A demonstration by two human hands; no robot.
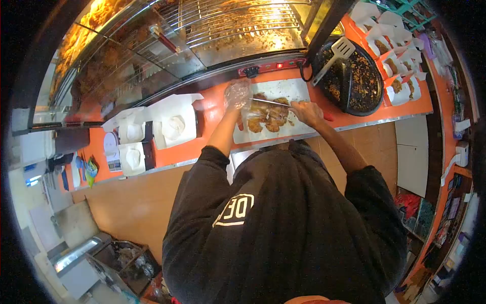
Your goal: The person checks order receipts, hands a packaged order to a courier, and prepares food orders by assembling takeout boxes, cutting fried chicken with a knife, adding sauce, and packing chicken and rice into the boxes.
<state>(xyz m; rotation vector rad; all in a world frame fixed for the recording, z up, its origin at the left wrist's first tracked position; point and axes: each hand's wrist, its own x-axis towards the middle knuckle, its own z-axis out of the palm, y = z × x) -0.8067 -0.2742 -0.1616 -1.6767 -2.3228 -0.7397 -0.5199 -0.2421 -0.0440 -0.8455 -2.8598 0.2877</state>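
A white cutting board [298,91] lies on the orange counter with browned, fried-looking food [273,115] on it, in several pieces. My right hand [307,112] is closed round the handle of a knife, whose thin blade [271,102] reaches left across the food. On the board's left side, my left hand [238,95] wears a clear plastic glove and is beside the blade's tip. Its fingers are blurred, so whether they hold anything cannot be made out.
Boxes with white contents [173,126] stand left on the counter [212,133]. A black round pan [372,76] with a slotted spatula [342,49] is at right, beyond it several filled boxes [396,85]. A lit display case [202,53] runs behind the board.
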